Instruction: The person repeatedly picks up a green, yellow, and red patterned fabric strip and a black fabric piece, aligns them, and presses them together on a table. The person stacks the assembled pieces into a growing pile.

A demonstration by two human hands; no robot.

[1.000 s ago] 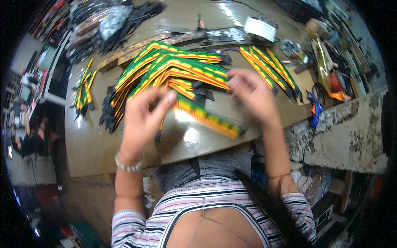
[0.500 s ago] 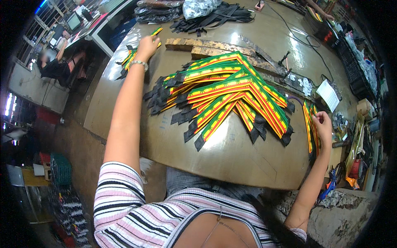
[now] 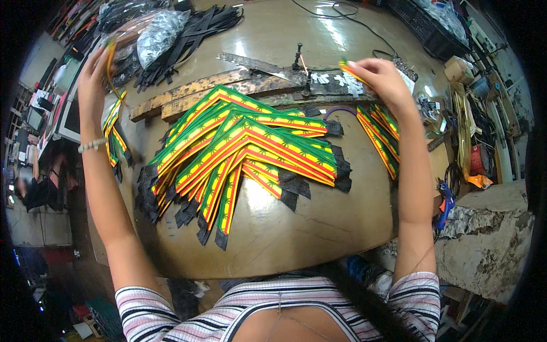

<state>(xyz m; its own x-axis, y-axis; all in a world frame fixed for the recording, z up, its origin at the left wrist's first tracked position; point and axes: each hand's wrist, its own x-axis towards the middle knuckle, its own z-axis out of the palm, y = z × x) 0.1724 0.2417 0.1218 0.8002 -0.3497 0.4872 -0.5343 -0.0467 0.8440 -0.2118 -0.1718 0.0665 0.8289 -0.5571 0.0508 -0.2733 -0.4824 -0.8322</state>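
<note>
My left hand (image 3: 93,73), slightly blurred, is raised at the far left with its fingers closed on a thin green, yellow and red strip (image 3: 110,67). Below it, more striped strips (image 3: 118,141) with black ends lie at the table's left. My right hand (image 3: 383,82) pinches the end of another striped strip (image 3: 356,74) over the small metal fixture (image 3: 319,84); the palm side and the rest of that strip are hidden. Under the right wrist lies a bundle of striped strips (image 3: 376,139). Between my arms a pile of V-shaped striped strips (image 3: 245,142) with black ends overlaps on the table.
Behind the pile run worn wooden bars (image 3: 188,94) with an upright black clamp screw (image 3: 297,57). Black straps (image 3: 196,34) and a clear plastic bag (image 3: 162,37) lie at the back left. A black crate (image 3: 436,25) and a cable (image 3: 370,31) are at the back right.
My right hand has moved from the right-hand bundle up toward the fixture, now with a strip in its fingers. My left hand has lifted its strip. The view has turned, shifting the pile leftward.
</note>
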